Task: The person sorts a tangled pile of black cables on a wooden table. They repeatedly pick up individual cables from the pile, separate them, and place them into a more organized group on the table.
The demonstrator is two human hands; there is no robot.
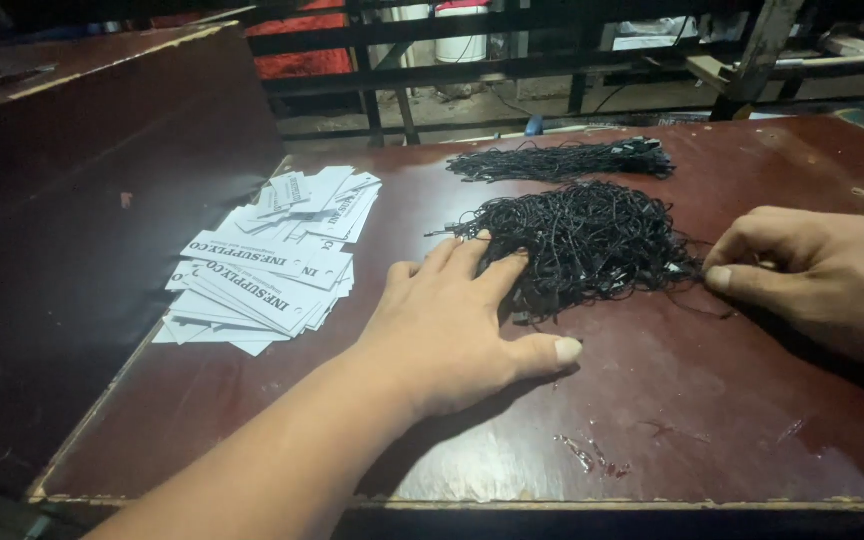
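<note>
A tangled heap of thin black cords (pixel 582 243) lies in the middle of the dark red tabletop (pixel 712 400). My left hand (pixel 462 320) rests flat on the table with fingers spread, its fingertips pressing the heap's left edge. At the heap's right edge, my right hand (pixel 817 270) pinches a strand between thumb and fingers. A second, flatter bundle of black cords (pixel 562 160) lies behind the heap.
A loose spread of white printed paper tags (pixel 272 260) covers the table's left side. A dark wooden surface (pixel 72 200) rises to the left of the table. Black metal railing (pixel 472 60) stands behind. The table's front edge (pixel 552 503) is chipped.
</note>
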